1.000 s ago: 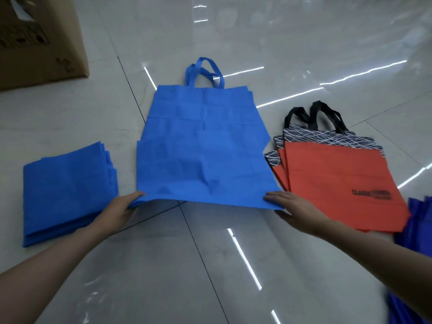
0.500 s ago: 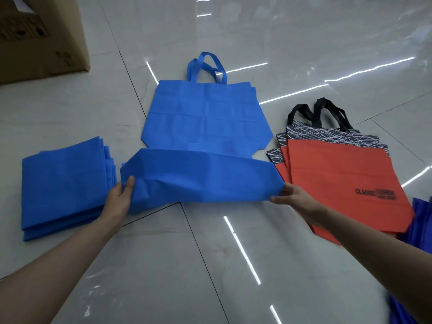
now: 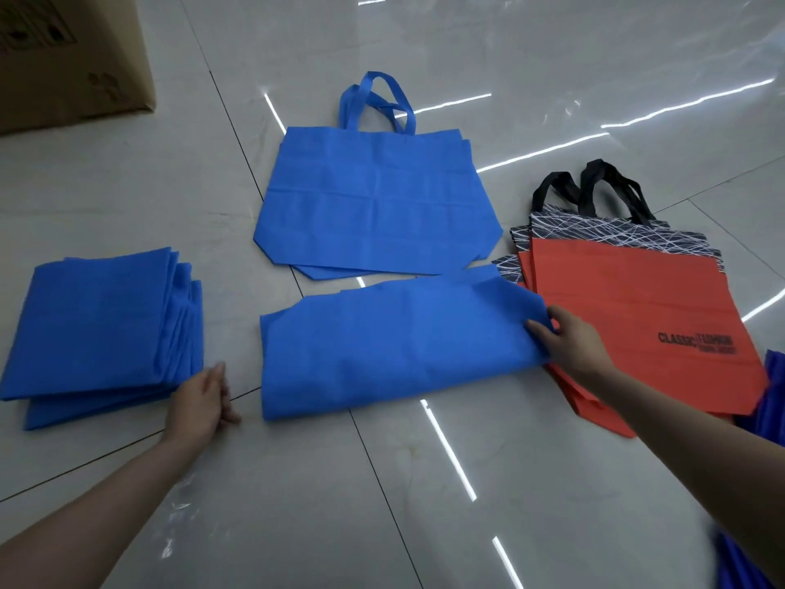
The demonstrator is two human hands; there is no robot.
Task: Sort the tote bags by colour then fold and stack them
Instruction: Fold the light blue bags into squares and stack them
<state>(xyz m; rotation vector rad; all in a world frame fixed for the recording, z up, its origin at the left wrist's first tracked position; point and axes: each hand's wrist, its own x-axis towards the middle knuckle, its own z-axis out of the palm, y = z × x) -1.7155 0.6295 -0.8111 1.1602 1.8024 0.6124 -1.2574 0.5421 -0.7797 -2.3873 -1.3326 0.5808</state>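
Hands: left hand [image 3: 203, 402] and right hand [image 3: 571, 348], bare, reaching in from 6 o'clock over the floor [image 3: 424, 495].
Left hand: at 8 o'clock, released, fingers loose and nearly straight, grasping nothing. Low over the tile in the gap between folded stack [image 3: 102, 329] and half-folded bag [image 3: 382, 346]. Just beside the stack's near right corner, contact unclear.
Right hand: at 3 o'clock, grasping the right end of the half-folded bag. Fingers [image 3: 537, 329] on top of the cloth, underside of the grip hidden.
Half-folded bag: blue tote, centre of view, doubled into a wide band flat on the floor, no handles showing. Right end overlapping the left edge of the orange bags [image 3: 628, 316]. Thin strip of floor between it and the unfolded blue bags [image 3: 378, 206].
Unfolded blue bags: at 12 o'clock, lying flat, blue handles [image 3: 376, 104] pointing away toward 12. Second layer peeking out at the near edge, exact count unclear.
Folded stack: at 9 o'clock, blue, several folded bags piled, edges fanned on the right side, count unclear.
Orange bags: at 3 o'clock, flat unfolded pile, black-and-white line pattern along the top, black handles [image 3: 594, 184] toward 1 o'clock. "CLASSIC" printed on the top one, rest of print blurred.
Edge of view: dark blue fabric [image 3: 774, 376] at 4 o'clock, cut off by the frame, kind unclear.
Box: cardboard box [image 3: 72, 57] at 10 o'clock, well apart from the bags.
Floor: glossy pale tiles, dark grout lines, reflected light strips.
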